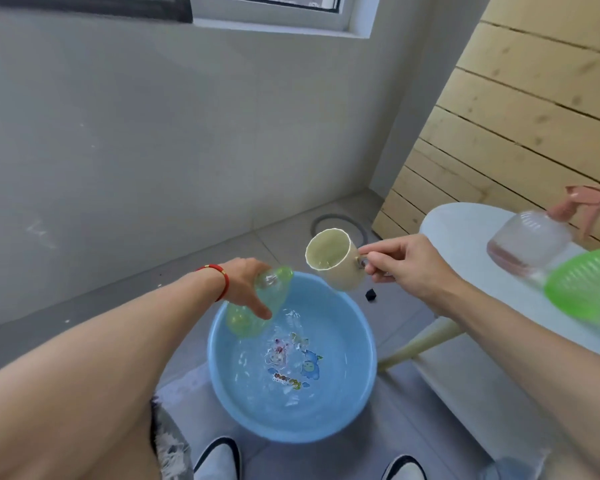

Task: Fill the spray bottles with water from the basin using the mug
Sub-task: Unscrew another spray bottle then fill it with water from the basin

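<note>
- The white table (465,230) stands to the right of the person, close enough that finished bottles can be set down within reach.
- The blue basin (236,403) sits on the floor between the person's shoes, right under both hands; it holds shallow, rippling water, and anything spilled while pouring would likely fall back into it.
- A green bowl (589,282) lies at the table's near right edge, partly cut off by the frame.
- The pink spray bottle (530,244) stands upright on the table with its trigger head on and a little liquid at the bottom; whether it counts as filled cannot be told.
- The green bottle (257,306) is clear and has no spray head that can be seen. It is held tilted over the basin's far left rim, apparently to take a pour; which end is the mouth is hard to make out.
- The cream mug (333,261) hangs above the basin's far rim, just right of the green bottle and apart from it, tipped so its open mouth faces the camera. How much water it holds is unclear.
- The left hand (246,282) wraps its fingers around the green bottle's body from above, keeping it steady over the water.
- The right hand (406,261) pinches the mug's handle, fingers curled tight, which probably gives fine control over the tilt.
</note>
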Available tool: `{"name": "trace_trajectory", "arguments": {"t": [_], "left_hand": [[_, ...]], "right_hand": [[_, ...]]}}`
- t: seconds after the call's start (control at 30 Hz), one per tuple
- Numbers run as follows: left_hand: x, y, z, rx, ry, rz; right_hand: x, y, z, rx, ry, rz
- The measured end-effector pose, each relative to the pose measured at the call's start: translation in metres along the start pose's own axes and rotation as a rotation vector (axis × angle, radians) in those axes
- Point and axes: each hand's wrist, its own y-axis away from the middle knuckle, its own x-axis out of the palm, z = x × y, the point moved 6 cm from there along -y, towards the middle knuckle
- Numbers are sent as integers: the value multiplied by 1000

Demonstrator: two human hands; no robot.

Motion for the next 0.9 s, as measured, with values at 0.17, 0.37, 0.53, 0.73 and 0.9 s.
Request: {"name": "trace_trajectory", "arguments": {"t": [0.17,0.37,0.53,0.73,0.9], "left_hand": [[-2,-1,-21,52,57,-50],[7,-11,-19,37,127,16],[11,-15,-16,29,151,50],[14,-19,-17,27,146,73],[15,-22,-18,22,147,80]], "right_hand": [[-10,5,11,-121,61,-89],[-8,1,17,-191,138,-146],[-7,3,19,-238,228,-168],[-1,5,20,-315,340,-163],[4,6,23,-460,435,-155]]}}
